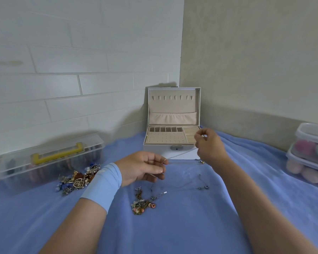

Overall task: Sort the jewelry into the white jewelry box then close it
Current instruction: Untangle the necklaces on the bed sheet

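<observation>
At frame centre, left hand (143,167) and right hand (207,145) each pinch a thin chain (180,154) before the open, beige-lined box (154,149).

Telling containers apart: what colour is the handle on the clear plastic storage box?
Yellow: the plastic handle shows best in the head view.

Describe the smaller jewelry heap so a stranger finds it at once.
Find the white jewelry box in the corner. On the blue cloth, near the left hand, lies the smaller heap. Unlike the bigger heap by the clear box, it has pink beads.
</observation>
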`<state>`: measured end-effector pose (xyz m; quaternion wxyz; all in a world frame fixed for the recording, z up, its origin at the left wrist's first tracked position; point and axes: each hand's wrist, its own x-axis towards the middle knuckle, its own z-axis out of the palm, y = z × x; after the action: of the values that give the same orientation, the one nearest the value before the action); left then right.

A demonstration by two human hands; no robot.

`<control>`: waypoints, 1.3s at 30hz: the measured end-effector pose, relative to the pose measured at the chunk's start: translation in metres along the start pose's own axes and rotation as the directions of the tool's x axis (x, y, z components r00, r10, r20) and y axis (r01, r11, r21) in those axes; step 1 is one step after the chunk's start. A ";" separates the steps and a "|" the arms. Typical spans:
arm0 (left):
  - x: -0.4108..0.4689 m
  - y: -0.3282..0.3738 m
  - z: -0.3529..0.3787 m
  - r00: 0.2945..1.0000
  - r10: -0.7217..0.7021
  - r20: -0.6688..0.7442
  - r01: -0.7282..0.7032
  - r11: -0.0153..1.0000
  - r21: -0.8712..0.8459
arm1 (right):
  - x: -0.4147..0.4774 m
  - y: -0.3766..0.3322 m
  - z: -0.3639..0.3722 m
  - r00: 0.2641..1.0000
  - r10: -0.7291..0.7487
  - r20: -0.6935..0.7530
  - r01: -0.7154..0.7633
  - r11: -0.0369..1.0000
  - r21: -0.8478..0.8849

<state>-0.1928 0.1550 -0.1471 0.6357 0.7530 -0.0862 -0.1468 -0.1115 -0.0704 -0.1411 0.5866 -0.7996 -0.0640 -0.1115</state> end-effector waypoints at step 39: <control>-0.002 -0.002 -0.010 0.956 -0.091 -0.277 0.255 0.723 0.642 | -0.023 0.002 0.037 0.835 0.018 0.550 0.108 0.975 -0.196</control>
<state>-0.1916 0.1653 -0.1473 0.3105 0.9473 0.0107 -0.0782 -0.1291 -0.0354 -0.1596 0.4489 -0.8559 -0.2356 0.1019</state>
